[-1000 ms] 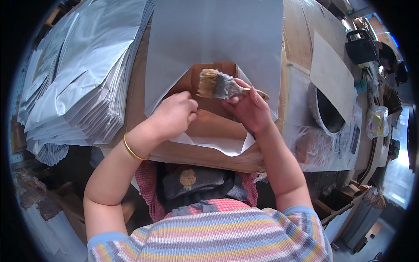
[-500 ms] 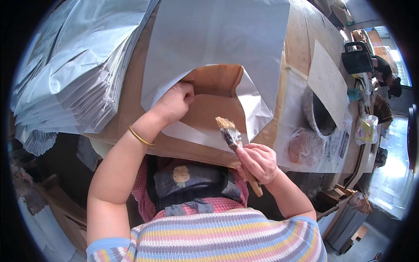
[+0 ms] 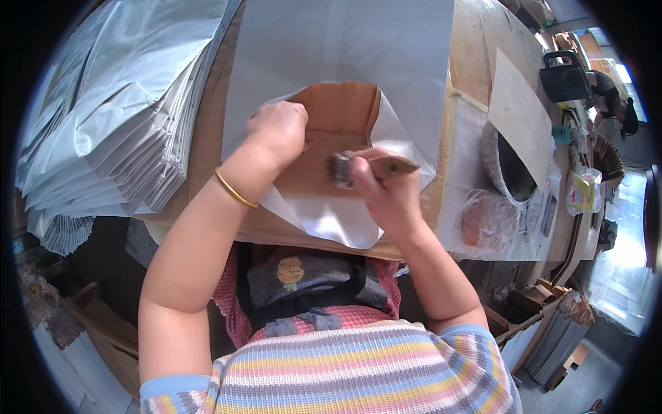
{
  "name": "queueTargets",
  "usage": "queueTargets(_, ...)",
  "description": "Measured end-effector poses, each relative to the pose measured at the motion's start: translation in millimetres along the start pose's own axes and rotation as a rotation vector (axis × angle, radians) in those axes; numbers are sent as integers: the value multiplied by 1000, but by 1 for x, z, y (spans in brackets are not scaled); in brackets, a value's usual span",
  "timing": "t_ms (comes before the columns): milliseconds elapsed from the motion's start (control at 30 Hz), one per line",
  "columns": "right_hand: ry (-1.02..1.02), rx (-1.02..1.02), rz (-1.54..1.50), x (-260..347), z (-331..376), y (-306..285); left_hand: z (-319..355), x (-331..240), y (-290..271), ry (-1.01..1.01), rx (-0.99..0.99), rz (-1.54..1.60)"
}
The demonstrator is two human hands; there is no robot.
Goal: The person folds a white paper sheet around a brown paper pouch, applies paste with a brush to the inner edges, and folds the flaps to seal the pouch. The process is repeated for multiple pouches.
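Observation:
A large white paper bag (image 3: 331,48) with a brown inside lies flat on the table, its near end spread into a wide opening. At the left edge of that opening my left hand (image 3: 278,129) is closed on the bag; its fingertips are hidden. My right hand (image 3: 394,196) grips a paintbrush (image 3: 398,166) by its wooden handle, which points to the right. The blurred bristles are over the brown inner panel (image 3: 310,172); whether they touch it I cannot tell. A white flap (image 3: 331,217) folds out toward me below the opening.
Stacked white paper bags (image 3: 131,131) fill the table's left. To the right stand a round tub (image 3: 491,162) partly covered by a board (image 3: 518,117), and a clear plastic bag (image 3: 483,221). A black container with a handle (image 3: 565,86) is farther back. Another person (image 3: 610,96) is at far right.
My right hand has swung the paintbrush forward and left, from the near edge to over the bag's opening. My left hand has moved slightly forward, and the white near flap shows more.

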State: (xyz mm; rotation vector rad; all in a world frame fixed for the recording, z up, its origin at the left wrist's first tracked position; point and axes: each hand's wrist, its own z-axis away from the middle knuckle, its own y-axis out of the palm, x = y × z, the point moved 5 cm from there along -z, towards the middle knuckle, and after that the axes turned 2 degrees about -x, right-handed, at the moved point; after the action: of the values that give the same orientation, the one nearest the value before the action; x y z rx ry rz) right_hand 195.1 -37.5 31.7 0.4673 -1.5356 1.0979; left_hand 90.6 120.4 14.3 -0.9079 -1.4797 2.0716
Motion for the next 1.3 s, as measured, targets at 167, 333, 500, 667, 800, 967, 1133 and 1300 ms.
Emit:
queueTargets(167,1,66,-290,2,-1,48,-8,9,2,-59,-10,91)
queueTargets(333,-298,-171,376,15,16,-21,-4,4,5,-49,30,7)
queueTargets(500,-347,-139,838,22,17,-27,-2,-15,9,-58,72,-79)
queueTargets(667,-18,-92,-585,3,-1,-55,-2,-19,6,-26,144,-158)
queueTargets(800,-46,-222,-1297,-76,-44,-31,2,-29,5,-5,176,-253)
queueTargets(967,39,188,-1691,-78,-52,25,23,-52,-8,408,-38,-54)
queueTargets(1133,132,223,-1640,-73,-47,15,70,47,-2,84,-732,423)
queueTargets(1300,134,280,-1600,-77,-48,20,66,32,52,130,-367,-124)
